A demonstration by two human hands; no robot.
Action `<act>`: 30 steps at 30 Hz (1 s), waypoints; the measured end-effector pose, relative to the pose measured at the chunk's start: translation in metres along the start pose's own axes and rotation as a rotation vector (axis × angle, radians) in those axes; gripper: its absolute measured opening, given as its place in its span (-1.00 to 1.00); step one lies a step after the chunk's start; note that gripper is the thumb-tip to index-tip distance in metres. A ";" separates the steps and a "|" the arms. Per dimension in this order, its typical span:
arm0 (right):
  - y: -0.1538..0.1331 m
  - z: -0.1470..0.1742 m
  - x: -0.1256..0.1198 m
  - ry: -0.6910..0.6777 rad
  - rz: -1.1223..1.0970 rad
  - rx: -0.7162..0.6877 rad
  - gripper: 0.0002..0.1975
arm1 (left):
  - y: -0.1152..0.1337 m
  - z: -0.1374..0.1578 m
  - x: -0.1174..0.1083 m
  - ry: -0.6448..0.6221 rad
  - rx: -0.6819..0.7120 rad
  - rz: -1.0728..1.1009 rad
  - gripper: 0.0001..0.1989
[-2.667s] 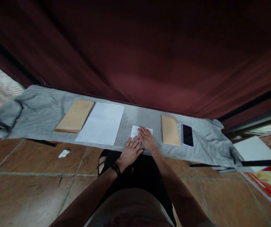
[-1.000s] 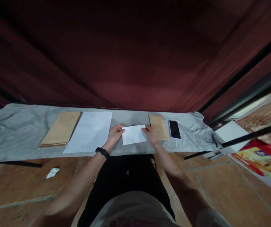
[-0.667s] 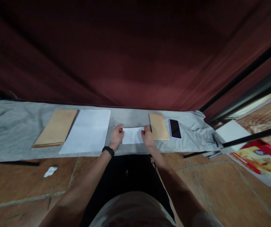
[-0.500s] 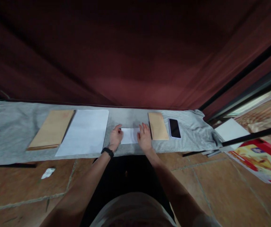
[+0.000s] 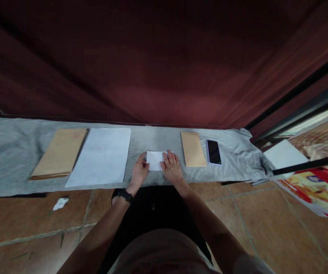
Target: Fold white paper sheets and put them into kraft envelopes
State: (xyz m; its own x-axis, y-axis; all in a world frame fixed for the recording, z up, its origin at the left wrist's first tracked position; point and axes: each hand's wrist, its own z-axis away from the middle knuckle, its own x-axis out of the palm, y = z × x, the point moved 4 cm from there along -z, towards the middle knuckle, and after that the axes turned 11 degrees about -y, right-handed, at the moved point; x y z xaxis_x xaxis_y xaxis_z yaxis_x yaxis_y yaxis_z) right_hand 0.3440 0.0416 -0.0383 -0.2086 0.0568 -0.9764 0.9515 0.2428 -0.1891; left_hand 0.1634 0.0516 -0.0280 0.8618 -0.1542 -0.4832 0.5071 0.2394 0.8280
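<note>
A small white folded paper (image 5: 154, 160) lies flat on the grey cloth in front of me. My left hand (image 5: 140, 169) is at its left edge, fingers curled, with the thumb and forefinger on the edge. Across the paper's right end rests my right hand (image 5: 172, 166), palm down with its fingers stretched out flat, hiding that end. To the right of this hand is a small brown envelope (image 5: 193, 149). Large white sheets (image 5: 102, 156) lie left of my left hand, partly beside a stack of larger brown envelopes (image 5: 61, 152).
A phone (image 5: 214, 152) with a dark screen lies right of the small envelope. The grey cloth (image 5: 155, 137) covers a narrow table against a dark red curtain (image 5: 164, 76). A red and yellow box (image 5: 320, 190) stands at the right. Crumpled white paper (image 5: 60, 203) is on the tiled floor.
The paper's uncovered part looks shorter now. My right hand has moved slightly left and flattened onto the paper, away from the small envelope. My left hand stays at the left edge.
</note>
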 end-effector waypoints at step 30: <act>0.004 -0.004 -0.010 -0.160 -0.015 0.028 -0.41 | 0.023 0.007 0.037 -0.046 0.289 -0.783 -0.31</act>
State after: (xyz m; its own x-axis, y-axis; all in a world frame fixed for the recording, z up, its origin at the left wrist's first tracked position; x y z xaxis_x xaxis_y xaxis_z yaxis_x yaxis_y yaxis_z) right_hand 0.3495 0.0456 -0.0286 -0.1867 -0.1020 -0.9771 0.9548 0.2155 -0.2049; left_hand 0.2071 0.0445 -0.0246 0.2574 -0.2146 -0.9422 0.9306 -0.2076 0.3015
